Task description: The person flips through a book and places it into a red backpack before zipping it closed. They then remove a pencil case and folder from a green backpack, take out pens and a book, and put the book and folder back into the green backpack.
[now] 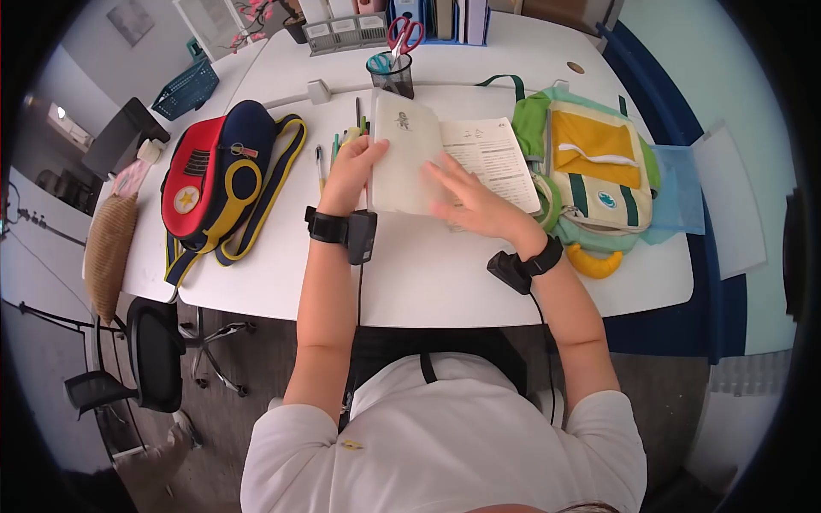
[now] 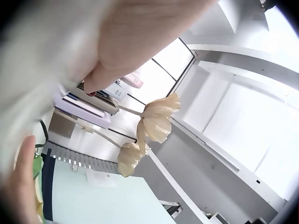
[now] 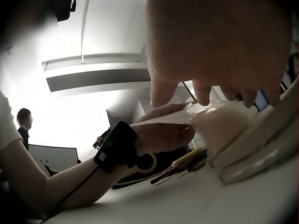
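Note:
An open notebook with a translucent cover (image 1: 404, 175) and a printed right page (image 1: 496, 158) is in front of me in the head view. My left hand (image 1: 346, 175) pinches its left edge, thumb on top and fingers behind. Over the middle of the cover, my right hand (image 1: 479, 203) spreads its straight fingers, blurred at the tips. From the right wrist, the raised cover (image 3: 187, 114) shows between both hands, with the fingers of my right hand (image 3: 217, 51) above it. Pale, blurred sheet (image 2: 42, 74) fills the left of the left wrist view, beside my left hand (image 2: 145, 37).
Left of the notebook lie several pens (image 1: 321, 167) and a red and navy backpack (image 1: 214, 184). A green and cream backpack (image 1: 590, 167) lies at right, a yellow banana-shaped pouch (image 1: 593, 262) by it. Behind stands a mesh cup (image 1: 395, 81) with scissors (image 1: 404, 36).

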`<state>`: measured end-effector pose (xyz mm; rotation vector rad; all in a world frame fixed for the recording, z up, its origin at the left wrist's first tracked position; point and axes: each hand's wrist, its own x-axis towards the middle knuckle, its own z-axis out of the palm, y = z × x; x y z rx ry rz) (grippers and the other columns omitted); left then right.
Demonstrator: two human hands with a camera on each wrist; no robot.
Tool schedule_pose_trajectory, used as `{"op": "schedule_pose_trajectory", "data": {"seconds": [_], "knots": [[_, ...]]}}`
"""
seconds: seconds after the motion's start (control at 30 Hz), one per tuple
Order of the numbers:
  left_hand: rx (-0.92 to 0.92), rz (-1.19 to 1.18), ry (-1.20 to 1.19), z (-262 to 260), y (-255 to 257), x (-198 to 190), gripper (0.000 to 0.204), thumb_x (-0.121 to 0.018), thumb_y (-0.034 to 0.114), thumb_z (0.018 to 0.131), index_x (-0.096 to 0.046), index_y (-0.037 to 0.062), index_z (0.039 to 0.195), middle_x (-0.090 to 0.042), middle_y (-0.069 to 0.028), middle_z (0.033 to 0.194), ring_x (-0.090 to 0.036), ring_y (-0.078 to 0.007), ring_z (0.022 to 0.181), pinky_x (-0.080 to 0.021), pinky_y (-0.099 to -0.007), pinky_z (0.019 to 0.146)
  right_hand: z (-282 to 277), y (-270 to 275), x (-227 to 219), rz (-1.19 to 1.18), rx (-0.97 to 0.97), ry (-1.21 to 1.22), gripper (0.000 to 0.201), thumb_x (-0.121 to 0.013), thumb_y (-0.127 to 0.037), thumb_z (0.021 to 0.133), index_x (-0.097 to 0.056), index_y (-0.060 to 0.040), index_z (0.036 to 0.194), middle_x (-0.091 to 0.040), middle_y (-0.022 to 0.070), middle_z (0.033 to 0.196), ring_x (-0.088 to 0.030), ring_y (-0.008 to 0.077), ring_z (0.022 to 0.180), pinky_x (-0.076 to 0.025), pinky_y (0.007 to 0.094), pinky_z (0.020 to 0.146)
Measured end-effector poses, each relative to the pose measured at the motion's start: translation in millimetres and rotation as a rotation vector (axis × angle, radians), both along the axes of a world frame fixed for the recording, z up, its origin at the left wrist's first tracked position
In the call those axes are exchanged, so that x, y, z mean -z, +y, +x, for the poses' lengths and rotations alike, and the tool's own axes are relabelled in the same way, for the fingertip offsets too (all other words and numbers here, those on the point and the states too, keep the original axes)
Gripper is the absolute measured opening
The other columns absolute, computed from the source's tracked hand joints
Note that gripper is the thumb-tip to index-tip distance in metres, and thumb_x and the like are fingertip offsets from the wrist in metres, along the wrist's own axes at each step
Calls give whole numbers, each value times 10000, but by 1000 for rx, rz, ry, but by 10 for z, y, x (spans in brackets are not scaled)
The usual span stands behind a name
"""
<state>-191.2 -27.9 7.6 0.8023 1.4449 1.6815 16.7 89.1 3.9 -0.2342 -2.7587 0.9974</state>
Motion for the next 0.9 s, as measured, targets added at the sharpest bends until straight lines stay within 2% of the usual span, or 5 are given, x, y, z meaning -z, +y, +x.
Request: {"op": "schedule_pose_trajectory", "data": {"seconds": [0.03,0.13,0.53,0.63,0.9], "knots": [[-8,8,-32,-42,-11,6,248,-561,255,896,-594,10,900,-621,-23,812,-570,-76,698,-441,-209,631,2,-7,-4,-2,16,16,662,-563,-431,855,-311,-170,1409,-106,225,1483,-133,359,1372,-188,403,1093],[-6,14,-74,-101,-44,-7,232,-554,237,900,-590,8,880,-618,-28,799,-566,-75,676,-449,-223,621,5,-2,-18,44,-15,15,762,-624,-450,795,-296,-145,1411,-141,224,1474,-113,339,1381,-138,513,1088],[27,-40,-118,-257,-148,16,260,-544,208,900,-591,-32,989,-643,-79,901,-621,-125,768,-491,-254,681,35,-30,-40,219,-62,-25,776,-675,-275,747,-286,-148,1407,-184,159,1477,-168,314,1370,-205,541,1069],[35,-67,-124,-285,-142,36,270,-535,206,905,-574,-38,1015,-640,-91,937,-627,-141,791,-505,-273,698,40,9,-14,122,-62,-7,782,-681,-236,740,-282,-156,1408,-193,144,1477,-203,310,1360,-209,552,1064],[86,-15,-225,-269,-107,70,259,-506,206,915,-560,-22,1025,-632,-97,941,-632,-160,786,-522,-287,688,106,47,-131,75,-63,34,765,-667,-171,724,-294,-102,1388,-211,159,1466,-323,342,1293,-323,451,1028]]}}
